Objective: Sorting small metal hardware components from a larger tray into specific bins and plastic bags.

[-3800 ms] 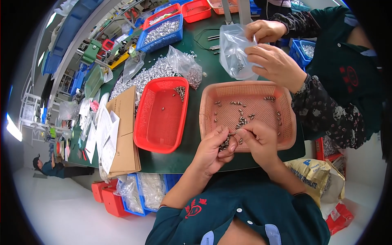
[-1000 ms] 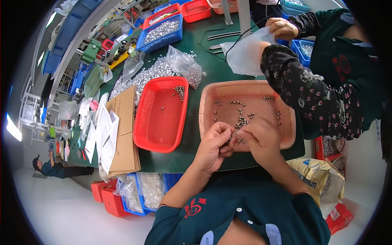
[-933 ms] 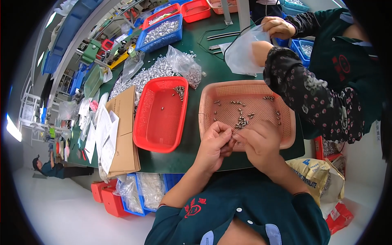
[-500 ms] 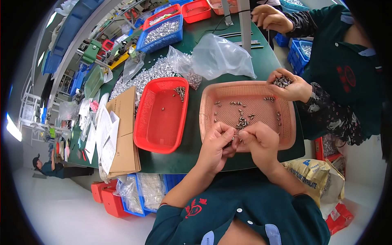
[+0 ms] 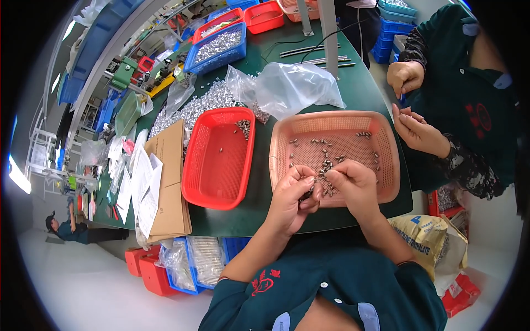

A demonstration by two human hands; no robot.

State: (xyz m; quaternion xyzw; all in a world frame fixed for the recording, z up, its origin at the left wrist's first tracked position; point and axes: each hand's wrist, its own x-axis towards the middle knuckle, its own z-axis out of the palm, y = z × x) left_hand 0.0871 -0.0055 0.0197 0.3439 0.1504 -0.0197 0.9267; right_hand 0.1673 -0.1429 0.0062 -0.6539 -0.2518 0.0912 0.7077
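On the far left of the green tabletop [image 5: 364,88] lie a flat cardboard sheet [image 5: 168,182] and loose papers [image 5: 141,187], then a red basket [image 5: 220,157] with a few small metal parts in its far corner. Behind it sits a heap of silvery parts [image 5: 193,107] and a crumpled clear plastic bag [image 5: 295,88]. Your left hand [image 5: 292,196] has its grip clamped on a cluster of small metal parts [image 5: 307,193] over the near edge of the pink basket [image 5: 334,157]. Your right hand [image 5: 353,185] meets it, fingertips pinched together on one small piece. At the right, another person's two hands [image 5: 411,105] hover beside the basket.
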